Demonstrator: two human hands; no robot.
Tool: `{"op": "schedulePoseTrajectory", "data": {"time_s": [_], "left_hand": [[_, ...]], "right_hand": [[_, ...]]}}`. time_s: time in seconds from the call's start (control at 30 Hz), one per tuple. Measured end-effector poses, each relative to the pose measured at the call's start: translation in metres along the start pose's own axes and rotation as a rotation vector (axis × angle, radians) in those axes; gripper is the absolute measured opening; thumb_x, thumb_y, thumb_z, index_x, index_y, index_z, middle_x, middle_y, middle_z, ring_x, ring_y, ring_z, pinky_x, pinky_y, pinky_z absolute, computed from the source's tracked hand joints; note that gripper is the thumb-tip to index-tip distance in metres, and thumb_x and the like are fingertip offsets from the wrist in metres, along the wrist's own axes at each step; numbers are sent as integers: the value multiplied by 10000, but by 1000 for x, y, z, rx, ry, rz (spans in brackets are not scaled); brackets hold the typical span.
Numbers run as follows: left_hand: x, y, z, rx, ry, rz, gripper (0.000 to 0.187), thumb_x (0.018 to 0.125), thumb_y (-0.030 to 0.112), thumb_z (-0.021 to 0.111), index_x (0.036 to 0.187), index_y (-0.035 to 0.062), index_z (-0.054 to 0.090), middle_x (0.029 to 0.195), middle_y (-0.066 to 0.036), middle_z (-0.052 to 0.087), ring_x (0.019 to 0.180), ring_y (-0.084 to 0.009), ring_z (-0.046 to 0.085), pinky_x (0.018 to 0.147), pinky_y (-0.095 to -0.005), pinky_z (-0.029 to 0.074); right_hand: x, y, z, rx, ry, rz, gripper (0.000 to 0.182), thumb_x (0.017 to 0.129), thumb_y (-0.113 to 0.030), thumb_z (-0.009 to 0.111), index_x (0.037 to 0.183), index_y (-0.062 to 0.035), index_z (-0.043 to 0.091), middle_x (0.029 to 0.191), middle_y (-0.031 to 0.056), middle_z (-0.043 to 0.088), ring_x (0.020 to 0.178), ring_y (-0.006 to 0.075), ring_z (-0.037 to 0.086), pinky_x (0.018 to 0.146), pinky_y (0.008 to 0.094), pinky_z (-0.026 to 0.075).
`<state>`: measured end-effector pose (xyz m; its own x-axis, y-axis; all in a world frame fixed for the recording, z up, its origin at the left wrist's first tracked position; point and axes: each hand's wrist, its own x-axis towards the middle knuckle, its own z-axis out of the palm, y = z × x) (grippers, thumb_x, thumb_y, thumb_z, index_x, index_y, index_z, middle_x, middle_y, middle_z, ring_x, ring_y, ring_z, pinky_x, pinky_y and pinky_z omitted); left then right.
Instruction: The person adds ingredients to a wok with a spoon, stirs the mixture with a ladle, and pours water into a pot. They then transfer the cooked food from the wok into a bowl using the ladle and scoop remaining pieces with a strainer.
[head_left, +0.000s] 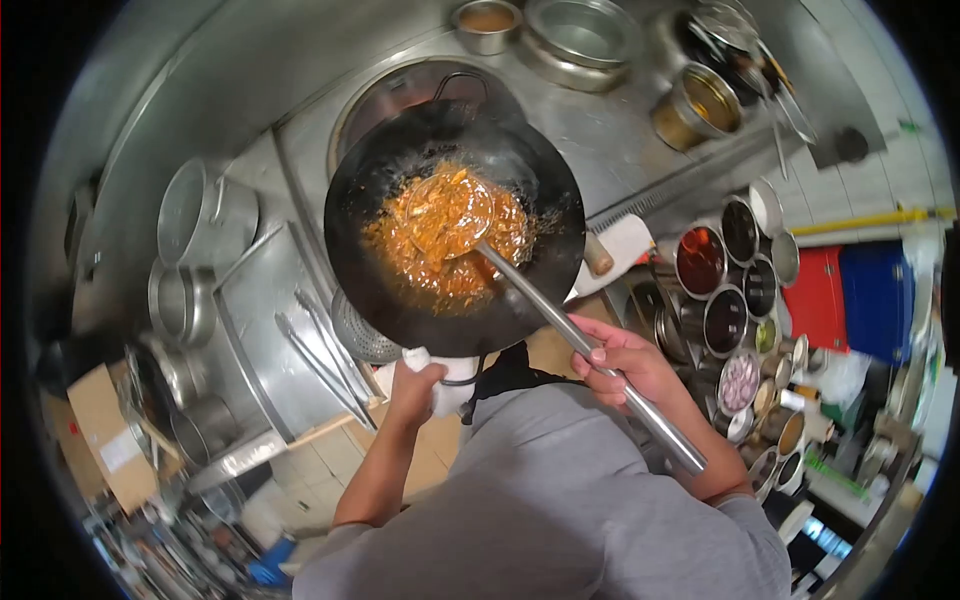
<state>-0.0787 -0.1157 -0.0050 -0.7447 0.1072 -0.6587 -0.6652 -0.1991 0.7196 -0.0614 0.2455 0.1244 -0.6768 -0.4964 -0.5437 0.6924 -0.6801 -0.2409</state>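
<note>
A large black wok point(365, 250) stands partly over the round stove opening, with orange-brown saucy food point(400, 270) in it. My left hand point(412, 388) is closed on a folded white cloth point(453, 385) at the wok's near rim. Beside the cloth a dark loop handle shows; whether the fingers reach it is hidden. My right hand point(628, 362) wraps around the long metal handle of a ladle point(540, 298). The ladle's bowl lies within the wok, loaded with food.
Metal pots point(200, 215) and long tongs point(322, 345) are on the left counter. Sauce containers point(725, 320) crowd the right side, near red point(815, 298) and blue boards point(878, 300). Behind the wok stand a small pot point(487, 40) and a wide basin point(580, 68).
</note>
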Motion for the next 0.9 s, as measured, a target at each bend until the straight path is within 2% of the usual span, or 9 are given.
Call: {"op": "schedulePoseTrajectory", "data": {"time_s": [0.2, 0.4, 0.43, 0.6, 0.7, 0.8, 0.83, 0.87, 0.9], "left_hand": [[-30, -1, 12, 164, -189, 12, 534, 784, -55, 615, 1318, -29, 610, 1192, -106, 709, 1096, -258, 710, 984, -398, 551], [-84, -18, 49, 381, -488, -147, 529, 780, 1, 600, 1308, -11, 588, 1159, -136, 701, 1046, -312, 725, 939, -446, 597], [-85, -7, 73, 420, -499, -242, 526, 784, -9, 585, 1310, -35, 575, 1165, -154, 693, 1048, -319, 727, 934, -459, 607], [-139, -39, 110, 526, -673, -396, 540, 788, -8, 563, 1325, -68, 552, 1210, -190, 679, 1108, -349, 720, 966, -486, 611], [-156, -73, 117, 566, -734, -619, 553, 803, -3, 578, 1351, -70, 545, 1266, -211, 674, 1161, -358, 707, 1031, -478, 585], [-202, -128, 128, 600, -855, -610, 497, 821, 58, 606, 1292, -99, 595, 1196, -245, 713, 1089, -396, 734, 1001, -508, 599], [-219, -137, 136, 673, -820, -628, 480, 844, 70, 595, 1277, -138, 592, 1198, -267, 710, 1098, -407, 730, 1022, -501, 588], [-209, -153, 133, 649, -840, -772, 450, 846, 0, 584, 1279, -124, 563, 1213, -239, 690, 1112, -386, 727, 1027, -492, 588], [-210, -162, 133, 688, -851, -789, 447, 850, 3, 582, 1280, -120, 564, 1212, -236, 690, 1116, -385, 726, 1020, -492, 594]], "right_hand": [[-125, 79, 6, 158, 68, -244, 669, 1049, -45, 560, 1671, -88, 318, 1041, 125, 656, 554, 84, 465, 452, 224, 397], [-236, 227, 18, 277, 224, -556, 714, 1043, -77, 598, 1684, -76, 283, 1026, 113, 641, 610, 86, 489, 500, 252, 425], [-247, 206, 14, 336, 258, -535, 732, 1041, -82, 610, 1689, -72, 268, 1029, 113, 645, 602, 84, 489, 497, 254, 417], [-307, 294, 22, 475, 452, -698, 733, 1035, -50, 591, 1678, -37, 239, 1004, 121, 650, 615, 93, 494, 531, 278, 433], [-349, 347, 34, 613, 515, -807, 652, 1043, -43, 594, 1636, -46, 322, 1013, 129, 652, 610, 96, 491, 518, 281, 420], [-398, 424, 34, 742, 513, -953, 553, 1052, -28, 583, 1581, -56, 424, 1038, 163, 648, 597, 84, 483, 487, 257, 394], [-410, 442, 36, 785, 512, -1009, 543, 1049, -18, 574, 1571, -42, 428, 1039, 178, 646, 584, 79, 478, 475, 238, 380], [-419, 459, 38, 832, 508, -1061, 533, 1045, -7, 566, 1561, -27, 432, 1041, 193, 644, 571, 75, 472, 462, 219, 365], [-420, 472, 46, 878, 473, -1145, 506, 1041, 10, 539, 1536, 21, 433, 1048, 216, 639, 555, 62, 467, 437, 192, 341]]}}
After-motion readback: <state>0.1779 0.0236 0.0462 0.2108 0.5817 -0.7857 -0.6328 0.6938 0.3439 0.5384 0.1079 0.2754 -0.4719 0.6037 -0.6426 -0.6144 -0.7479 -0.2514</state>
